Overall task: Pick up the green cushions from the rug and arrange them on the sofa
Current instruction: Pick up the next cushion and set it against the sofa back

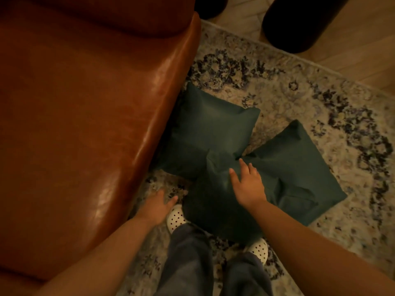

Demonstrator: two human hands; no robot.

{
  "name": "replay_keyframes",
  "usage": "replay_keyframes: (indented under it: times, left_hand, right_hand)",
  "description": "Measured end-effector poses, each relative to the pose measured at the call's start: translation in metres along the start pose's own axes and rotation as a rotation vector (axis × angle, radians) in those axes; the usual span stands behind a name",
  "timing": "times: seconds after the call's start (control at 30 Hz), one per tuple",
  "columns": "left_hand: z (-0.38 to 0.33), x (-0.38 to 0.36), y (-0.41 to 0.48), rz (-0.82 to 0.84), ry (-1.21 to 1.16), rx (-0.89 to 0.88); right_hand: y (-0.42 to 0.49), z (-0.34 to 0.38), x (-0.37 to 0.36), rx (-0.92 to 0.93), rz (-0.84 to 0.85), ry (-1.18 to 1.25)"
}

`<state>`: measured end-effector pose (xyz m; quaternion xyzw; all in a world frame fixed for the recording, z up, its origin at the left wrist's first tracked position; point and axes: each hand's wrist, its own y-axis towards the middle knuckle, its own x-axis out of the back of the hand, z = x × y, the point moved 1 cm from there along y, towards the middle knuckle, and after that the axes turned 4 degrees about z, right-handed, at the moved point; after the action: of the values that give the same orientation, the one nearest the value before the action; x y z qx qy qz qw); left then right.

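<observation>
Three dark green square cushions [213, 129] lie overlapping on the patterned rug [299, 99] beside the brown leather sofa [85, 124]. Right hand [248, 184] rests open-fingered on the nearest cushion; left hand [156, 208] hovers open.

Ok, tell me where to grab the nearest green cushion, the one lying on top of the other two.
Take the nearest cushion by its two side edges, coming from above. It lies flat and uppermost, overlapping both others, so it lifts free. The right hand is spread over its far corner; the left hand is open beside its left edge.
</observation>
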<state>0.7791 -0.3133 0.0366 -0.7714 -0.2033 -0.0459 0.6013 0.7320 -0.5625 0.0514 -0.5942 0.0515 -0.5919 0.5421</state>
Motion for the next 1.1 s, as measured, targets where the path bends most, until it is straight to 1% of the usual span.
replay_keyframes:
  times: [0.13,0.27,0.43,0.57,0.63,0.73,0.8,0.87,0.9,1.0,1.03,1.1]
  left_hand:
    - [0.004,-0.005,0.053,-0.06,-0.062,-0.028]
    - [0.001,-0.005,0.101,-0.152,-0.046,-0.016]
    - [-0.011,-0.012,0.142,-0.207,-0.118,0.008]
    - [-0.02,-0.032,0.166,-0.171,-0.218,0.05]
    - [-0.027,-0.05,0.17,-0.114,-0.293,0.049]
    - [-0.039,-0.085,0.171,-0.001,-0.475,0.034]
    - [-0.046,-0.107,0.174,-0.039,-0.609,0.078]
    - [-0.052,-0.12,0.174,-0.143,-0.721,0.112]
    - [-0.054,-0.125,0.173,-0.174,-0.751,0.103]
    - [-0.053,-0.135,0.167,-0.227,-0.72,0.068]
    - [-0.053,-0.138,0.166,-0.241,-0.7,0.074]
    - [-0.053,-0.144,0.166,-0.262,-0.694,0.087]
  right_hand:
    - [0.041,-0.019,-0.017,-0.055,0.011,-0.022]
    - [0.075,-0.034,-0.035,-0.027,0.023,-0.126]
    - [0.101,-0.041,-0.043,0.065,-0.087,-0.187]
    - [0.12,-0.047,-0.046,0.143,-0.182,-0.21]
    - [0.128,-0.049,-0.046,0.167,-0.199,-0.215]
    - [0.137,-0.052,-0.046,0.186,-0.215,-0.217]
    - [0.141,-0.056,-0.046,0.216,-0.218,-0.209]
    - [0.144,-0.062,-0.042,0.296,-0.174,-0.185]
    - [0.145,-0.065,-0.038,0.353,-0.124,-0.172]
    - [0.145,-0.076,-0.028,0.481,0.047,-0.16]
    - [0.145,-0.078,-0.027,0.495,0.071,-0.165]
    - [0.142,-0.08,-0.026,0.507,0.055,-0.176]
